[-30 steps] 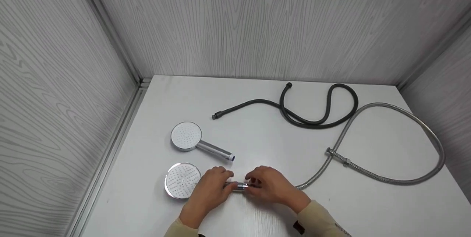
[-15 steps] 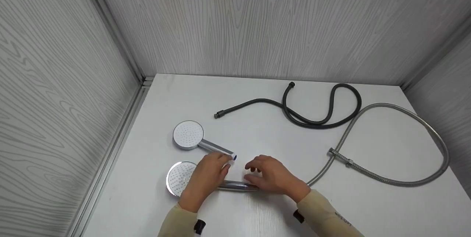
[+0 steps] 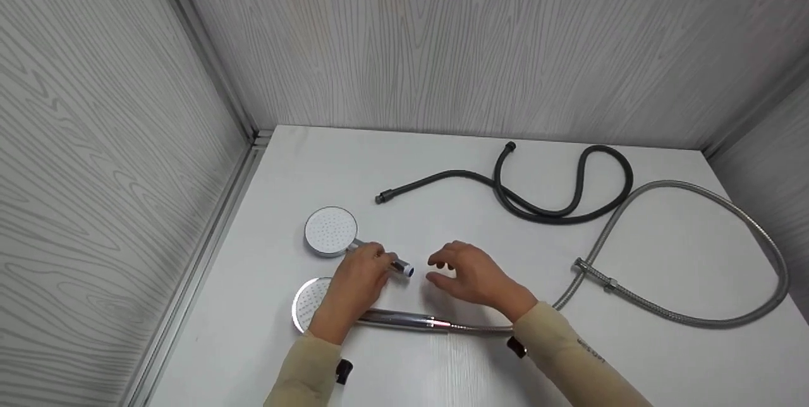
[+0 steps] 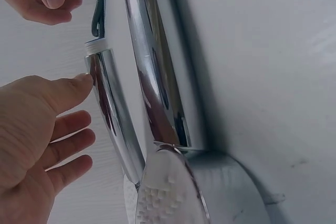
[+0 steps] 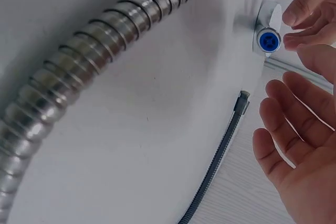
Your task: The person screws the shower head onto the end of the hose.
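A hand shower (image 3: 330, 231) with a round white face and chrome handle lies on the white table, its handle end (image 4: 96, 46) pointing right. My left hand (image 3: 357, 280) is over that handle; in the left wrist view its thumb is at the handle's edge, fingers loosely extended. Nearer me lies a second, larger hand shower (image 3: 398, 318), partly hidden by my left arm. Its handle meets a silver metal hose (image 3: 480, 329). My right hand (image 3: 471, 274) hovers right of the first handle's end, fingers slightly bent, holding nothing. Inside that end is a blue insert (image 5: 269, 41).
A black hose (image 3: 452, 173) winds across the back of the table, one end pointing left. At the right, the silver hose loops round, its free end with a metal fitting (image 3: 579, 263) crossing over itself. Wood-grain panels (image 3: 411, 47) enclose the back and sides.
Both hands have left the joint of the nearer shower and silver hose and moved away from me. The left has reached the other shower's handle; the right has let go and hovers beside its end.
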Tool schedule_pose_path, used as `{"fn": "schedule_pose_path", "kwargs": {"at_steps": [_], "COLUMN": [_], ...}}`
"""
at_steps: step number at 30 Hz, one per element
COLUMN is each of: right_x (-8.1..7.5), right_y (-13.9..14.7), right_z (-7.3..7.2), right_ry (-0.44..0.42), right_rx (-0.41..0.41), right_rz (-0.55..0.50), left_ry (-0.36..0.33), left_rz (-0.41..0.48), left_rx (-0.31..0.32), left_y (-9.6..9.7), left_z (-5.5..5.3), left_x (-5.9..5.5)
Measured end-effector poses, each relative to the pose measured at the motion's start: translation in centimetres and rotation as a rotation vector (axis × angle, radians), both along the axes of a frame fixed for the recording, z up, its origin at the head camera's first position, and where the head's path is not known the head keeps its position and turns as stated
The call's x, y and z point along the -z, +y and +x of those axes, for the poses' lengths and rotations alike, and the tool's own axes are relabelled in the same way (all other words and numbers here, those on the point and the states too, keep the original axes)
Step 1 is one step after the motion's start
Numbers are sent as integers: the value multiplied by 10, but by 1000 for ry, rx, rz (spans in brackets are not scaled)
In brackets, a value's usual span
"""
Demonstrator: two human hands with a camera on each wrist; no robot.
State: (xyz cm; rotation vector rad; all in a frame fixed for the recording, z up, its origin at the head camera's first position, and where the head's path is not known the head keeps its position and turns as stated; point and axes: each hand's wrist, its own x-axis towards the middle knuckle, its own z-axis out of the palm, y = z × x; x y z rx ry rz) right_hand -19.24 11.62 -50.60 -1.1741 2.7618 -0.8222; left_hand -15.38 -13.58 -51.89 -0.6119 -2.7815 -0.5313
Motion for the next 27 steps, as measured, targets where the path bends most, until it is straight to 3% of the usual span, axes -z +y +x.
{"fn": "schedule_pose_path", "kwargs": {"at_steps": [10, 18, 27], "right_x": [-3, -2, 1], "right_y": [-1, -9, -13], "right_z": [-14, -21, -22], "right_ry": [-31, -8, -9], "right_rx": [25, 17, 7], "right_rz": [11, -9, -13], "left_ry": [2, 21, 22], "left_rz": [-73, -144, -135], "left_rx": [18, 11, 33], "left_y": [1, 2, 2], "left_z": [-7, -8, -2], "left_x": [2, 8, 20]}}
